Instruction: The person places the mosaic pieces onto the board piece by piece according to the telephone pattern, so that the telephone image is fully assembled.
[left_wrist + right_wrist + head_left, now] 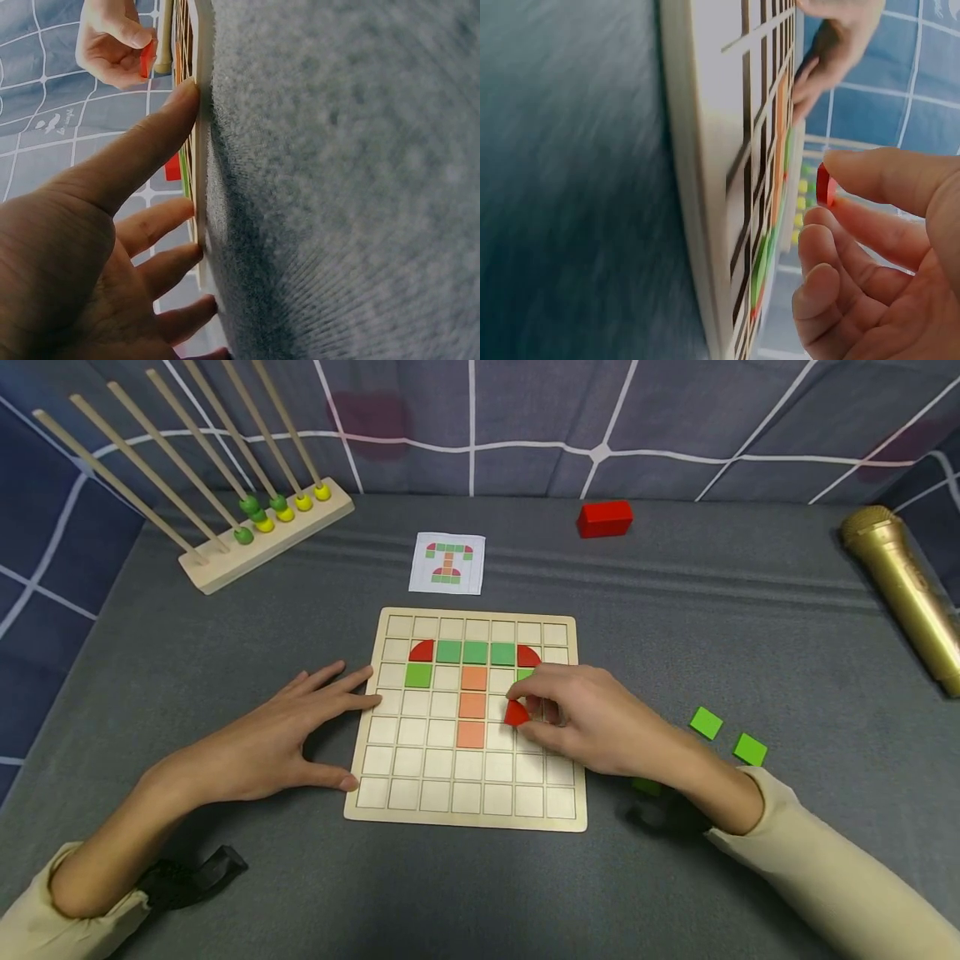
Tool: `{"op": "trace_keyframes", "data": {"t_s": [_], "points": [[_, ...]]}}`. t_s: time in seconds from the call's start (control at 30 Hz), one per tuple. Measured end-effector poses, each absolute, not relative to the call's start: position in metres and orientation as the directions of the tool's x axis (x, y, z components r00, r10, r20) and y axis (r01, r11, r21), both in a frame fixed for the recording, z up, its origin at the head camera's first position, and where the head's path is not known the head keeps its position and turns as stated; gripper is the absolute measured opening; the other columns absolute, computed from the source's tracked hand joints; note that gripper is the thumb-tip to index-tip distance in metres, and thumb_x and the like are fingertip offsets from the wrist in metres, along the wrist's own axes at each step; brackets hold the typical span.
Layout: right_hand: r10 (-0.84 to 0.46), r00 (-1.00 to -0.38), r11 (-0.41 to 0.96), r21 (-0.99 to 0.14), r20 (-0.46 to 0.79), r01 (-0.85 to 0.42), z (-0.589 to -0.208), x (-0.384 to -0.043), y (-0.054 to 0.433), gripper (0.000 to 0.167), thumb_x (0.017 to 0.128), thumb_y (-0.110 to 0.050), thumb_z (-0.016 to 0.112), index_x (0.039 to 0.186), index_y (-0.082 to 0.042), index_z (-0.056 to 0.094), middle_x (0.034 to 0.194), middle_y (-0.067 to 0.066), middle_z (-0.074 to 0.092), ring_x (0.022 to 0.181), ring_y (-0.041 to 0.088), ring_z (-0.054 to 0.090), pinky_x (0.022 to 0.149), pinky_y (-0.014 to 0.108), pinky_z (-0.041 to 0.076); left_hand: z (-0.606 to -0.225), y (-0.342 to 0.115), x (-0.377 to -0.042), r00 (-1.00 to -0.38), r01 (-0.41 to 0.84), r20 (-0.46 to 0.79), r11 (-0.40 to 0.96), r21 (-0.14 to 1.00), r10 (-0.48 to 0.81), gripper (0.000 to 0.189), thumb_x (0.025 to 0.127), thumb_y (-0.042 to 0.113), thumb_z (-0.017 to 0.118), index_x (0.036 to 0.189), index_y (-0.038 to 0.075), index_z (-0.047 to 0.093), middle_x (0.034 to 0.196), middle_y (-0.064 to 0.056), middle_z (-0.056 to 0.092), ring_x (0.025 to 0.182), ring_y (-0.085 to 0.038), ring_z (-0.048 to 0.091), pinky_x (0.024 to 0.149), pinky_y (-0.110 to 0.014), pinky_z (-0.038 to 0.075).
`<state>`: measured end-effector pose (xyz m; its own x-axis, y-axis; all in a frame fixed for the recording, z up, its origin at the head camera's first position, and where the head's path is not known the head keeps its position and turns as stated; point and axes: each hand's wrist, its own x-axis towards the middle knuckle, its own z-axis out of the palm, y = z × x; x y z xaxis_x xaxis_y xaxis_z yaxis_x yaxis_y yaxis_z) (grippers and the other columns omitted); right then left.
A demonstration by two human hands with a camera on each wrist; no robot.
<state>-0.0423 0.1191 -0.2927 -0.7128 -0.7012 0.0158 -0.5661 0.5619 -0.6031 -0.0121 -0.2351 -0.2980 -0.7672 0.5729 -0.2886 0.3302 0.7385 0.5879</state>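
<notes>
A wooden grid board [468, 797] lies on the dark cloth. Set in its squares are green tiles [475, 652], a column of orange tiles [472, 705] and two red quarter-round tiles [422, 650]. My right hand [592, 714] pinches another red quarter-round tile [516, 713] between thumb and finger, over the board's right half; the right wrist view shows this tile [825, 185] raised above the grid. My left hand [277, 739] has its fingers spread, the thumb and fingertips touching the board's left edge. In the left wrist view the thumb [142, 154] rests along that rim.
A pattern card [447, 563] lies behind the board. Loose green tiles [706, 722] are scattered to the right, partly under my right forearm. Toward the back stand a peg abacus [270, 543] with beads, a red block [604, 518] and a gold microphone [903, 597].
</notes>
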Motion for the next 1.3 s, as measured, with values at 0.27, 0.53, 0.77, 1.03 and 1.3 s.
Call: {"op": "trace_keyframes", "data": {"t_s": [0.27, 0.53, 0.77, 1.03, 1.3], "points": [[-0.740, -0.671, 0.558, -0.593, -0.039, -0.580, -0.298, -0.038, 0.106, 0.018, 0.086, -0.009, 0.075, 0.104, -0.009, 0.071, 0.081, -0.007, 0.056, 0.072, 0.011, 0.051, 0.066, 0.030, 0.043, -0.297, -0.234, -0.012, -0.768, 0.331, -0.289, 0.740, 0.585, 0.572, 0.092, 0.075, 0.058, 0.078, 0.149, 0.014, 0.045, 0.163, -0.008, 0.017, 0.148, -0.041, 0.005, 0.113, -0.065, 0.003], [-0.750, -0.660, 0.553, -0.583, -0.038, -0.595, -0.303, -0.038, 0.104, 0.014, 0.089, -0.012, 0.073, 0.102, -0.011, 0.072, 0.084, -0.008, 0.058, 0.074, 0.010, 0.052, 0.068, 0.029, 0.043, -0.298, -0.235, -0.012, -0.768, 0.318, -0.307, 0.751, 0.579, 0.562, 0.092, 0.074, 0.057, 0.079, 0.149, 0.014, 0.045, 0.164, -0.006, 0.016, 0.148, -0.039, 0.004, 0.114, -0.064, 0.002], [-0.752, -0.658, 0.550, -0.572, -0.024, -0.608, -0.303, -0.038, 0.100, 0.012, 0.089, -0.012, 0.073, 0.100, -0.011, 0.072, 0.081, -0.010, 0.056, 0.073, 0.007, 0.051, 0.067, 0.029, 0.043, -0.299, -0.235, -0.012, -0.767, 0.321, -0.304, 0.748, 0.580, 0.565, 0.093, 0.074, 0.062, 0.076, 0.148, 0.014, 0.046, 0.164, -0.005, 0.015, 0.148, -0.039, 0.004, 0.114, -0.065, 0.003], [-0.747, -0.664, 0.565, -0.566, -0.041, -0.601, -0.303, -0.038, 0.099, 0.013, 0.088, -0.012, 0.073, 0.101, -0.010, 0.072, 0.083, -0.009, 0.058, 0.074, 0.008, 0.051, 0.067, 0.029, 0.043, -0.299, -0.235, -0.012, -0.769, 0.319, -0.302, 0.747, 0.582, 0.564, 0.092, 0.075, 0.058, 0.078, 0.148, 0.014, 0.046, 0.164, -0.006, 0.016, 0.148, -0.039, 0.004, 0.114, -0.064, 0.002], [-0.744, -0.667, 0.560, -0.577, -0.035, -0.594, -0.302, -0.036, 0.102, 0.013, 0.089, -0.010, 0.072, 0.101, -0.010, 0.073, 0.085, -0.008, 0.061, 0.074, 0.008, 0.053, 0.067, 0.028, 0.045, -0.299, -0.234, -0.012, -0.768, 0.327, -0.297, 0.747, 0.579, 0.567, 0.091, 0.075, 0.057, 0.078, 0.148, 0.014, 0.046, 0.163, -0.007, 0.016, 0.148, -0.040, 0.004, 0.114, -0.064, 0.002]]}}
